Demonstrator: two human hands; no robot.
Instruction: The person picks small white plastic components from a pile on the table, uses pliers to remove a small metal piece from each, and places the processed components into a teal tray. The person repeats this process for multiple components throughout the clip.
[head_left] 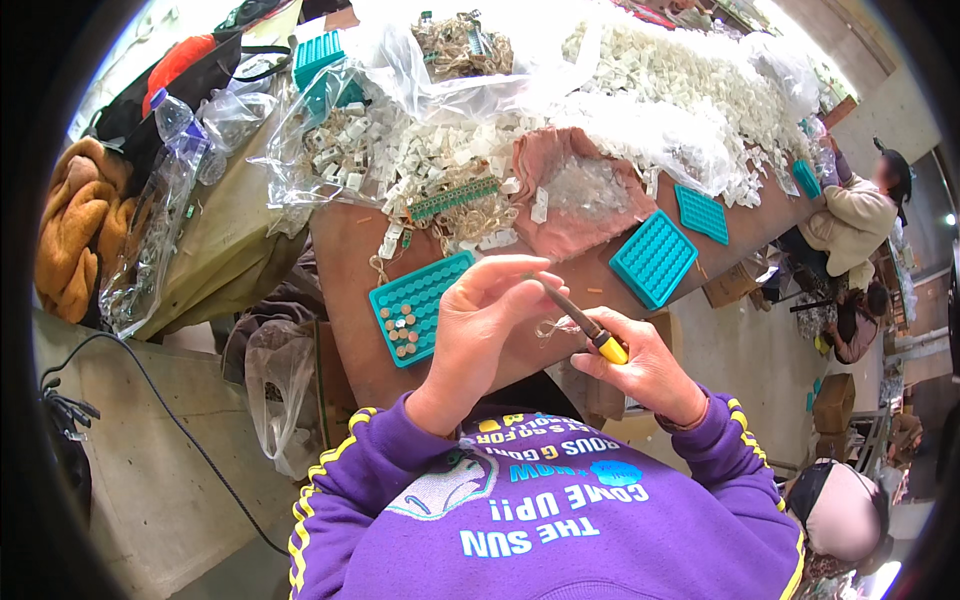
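In my right hand [645,362] is a tool with a yellow and black handle and a dark, tapering metal blade [572,310]; its exact kind is unclear. The blade points up and left toward my left hand [478,325], whose thumb and fingers are pinched together around its tip. Whatever lies between those fingers is too small to make out. Thin pale wires [548,327] show just below the blade. Partly behind my left hand, a teal ridged tray [385,297] lies on the brown table [345,240], with several small round pieces [403,335] inside.
Right of my hands are more teal trays [655,258] and a pink cloth [555,220] with clear fragments. Beyond sit a green circuit-board strip [453,199] and heaps of white plastic parts [660,75]. Plastic bags hang at the left. A co-worker [855,215] is at the far right.
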